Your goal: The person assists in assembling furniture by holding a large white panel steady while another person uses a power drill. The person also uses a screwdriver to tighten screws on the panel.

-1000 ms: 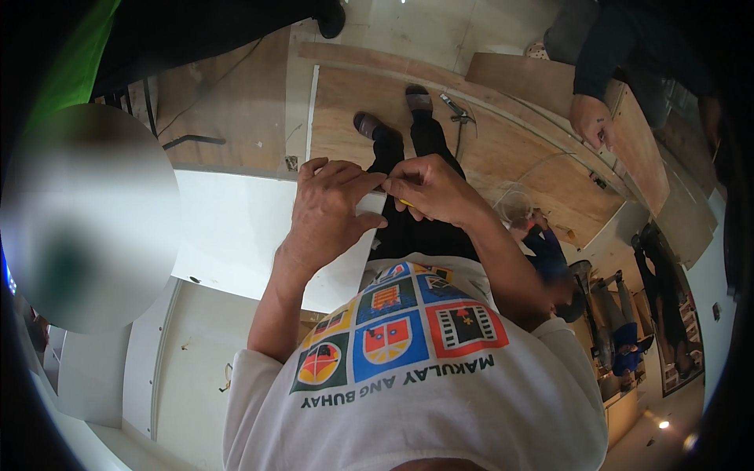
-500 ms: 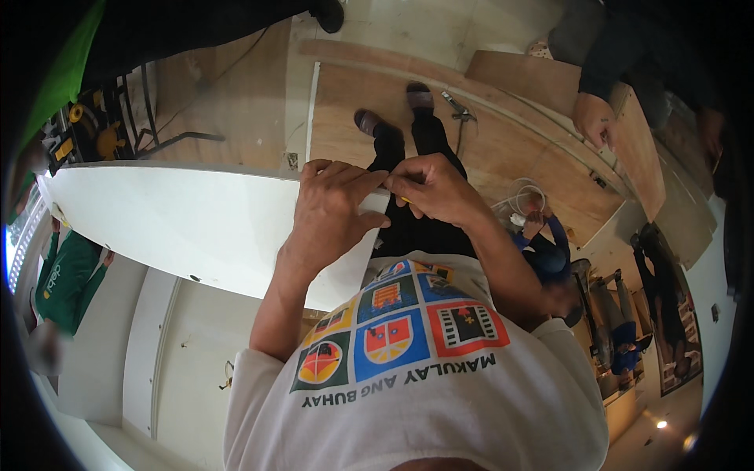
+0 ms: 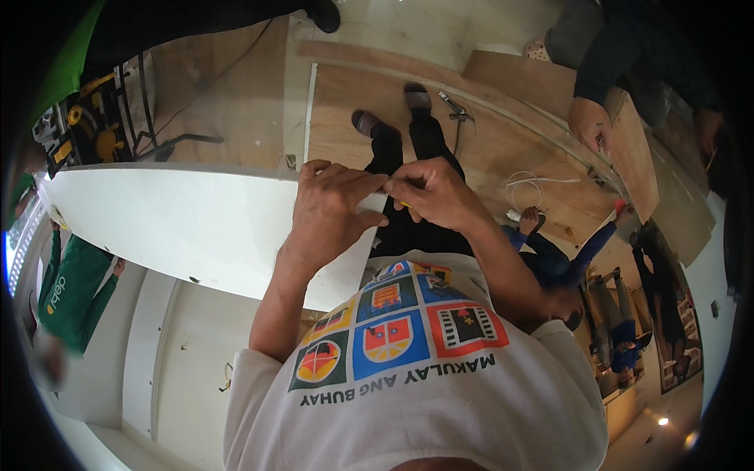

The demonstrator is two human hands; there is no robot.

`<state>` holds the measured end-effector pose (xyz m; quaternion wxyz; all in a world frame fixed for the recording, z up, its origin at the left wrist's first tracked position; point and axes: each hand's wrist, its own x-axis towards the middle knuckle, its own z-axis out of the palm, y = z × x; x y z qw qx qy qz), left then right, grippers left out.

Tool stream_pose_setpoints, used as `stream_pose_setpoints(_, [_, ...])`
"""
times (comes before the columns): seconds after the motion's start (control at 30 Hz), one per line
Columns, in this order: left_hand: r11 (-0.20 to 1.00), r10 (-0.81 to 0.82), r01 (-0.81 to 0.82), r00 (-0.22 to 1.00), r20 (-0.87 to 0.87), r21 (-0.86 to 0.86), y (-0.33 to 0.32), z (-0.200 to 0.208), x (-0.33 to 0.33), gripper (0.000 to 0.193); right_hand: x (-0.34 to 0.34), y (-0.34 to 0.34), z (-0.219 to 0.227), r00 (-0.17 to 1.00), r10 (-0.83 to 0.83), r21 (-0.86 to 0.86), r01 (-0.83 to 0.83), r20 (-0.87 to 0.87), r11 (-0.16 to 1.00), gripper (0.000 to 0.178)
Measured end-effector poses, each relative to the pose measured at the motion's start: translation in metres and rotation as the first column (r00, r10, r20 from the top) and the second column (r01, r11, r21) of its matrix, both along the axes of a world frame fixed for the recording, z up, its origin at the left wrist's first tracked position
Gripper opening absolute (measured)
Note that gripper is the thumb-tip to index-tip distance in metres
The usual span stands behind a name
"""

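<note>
A long white panel reaches from the left to just in front of my body. My left hand lies on its right end, fingers bent over the far edge and thumb spread apart on the face. Close against the left forefinger, at the panel's corner, my right hand is closed in a pinch. A bit of something yellow peeps out under the right fingers; the rest of it is hidden, so its kind cannot be told.
A hammer lies beyond my feet on a plywood sheet. A coiled white cable is near a co-worker in blue. Another co-worker's hand touches a wooden board. Black-and-yellow equipment stands left.
My hands stay almost where they were at the panel corner. The co-worker in blue has stretched an arm out to the right, away from the coiled cable.
</note>
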<state>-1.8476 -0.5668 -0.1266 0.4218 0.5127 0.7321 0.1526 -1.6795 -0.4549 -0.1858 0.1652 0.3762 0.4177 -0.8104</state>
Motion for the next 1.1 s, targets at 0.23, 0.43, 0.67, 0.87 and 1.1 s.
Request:
stream_pose_setpoints(0.23, [0.998, -0.043, 0.044, 0.999, -0.018, 0.044, -0.006, -0.007, 0.002, 0.050, 0.004, 0.001, 0.025, 0.996, 0.092, -0.003, -0.092, 0.009, 0.996, 0.030])
stream_pose_setpoints(0.43, [0.998, 0.007, 0.000, 0.995, -0.097, 0.065, -0.015, 0.000, 0.008, 0.059, 0.029, -0.016, 0.010, 0.970, -0.238, 0.407, 0.238, -0.051, 0.882, 0.047])
stream_pose_setpoints(0.67, [0.926, 0.368, -0.302, 0.854, -0.367, 0.225, -0.119, -0.006, 0.069, 0.057, 0.004, -0.059, 0.012, 0.950, -0.108, 0.777, 0.303, -0.294, 0.552, 0.015])
stream_pose_setpoints(0.87, [0.662, 0.669, -0.740, 0.511, -0.540, 0.120, -0.276, -0.025, 0.204, 0.062, 0.012, -0.064, -0.006, 0.968, -0.103, 0.823, 0.248, -0.227, 0.511, 0.012])
stream_pose_setpoints(1.1, [0.489, 0.831, -0.817, 0.329, -0.450, 0.305, -0.326, -0.040, 0.285, 0.062, 0.008, -0.063, 0.007, 0.964, 0.190, 0.977, 0.159, -0.184, 0.138, 0.022])
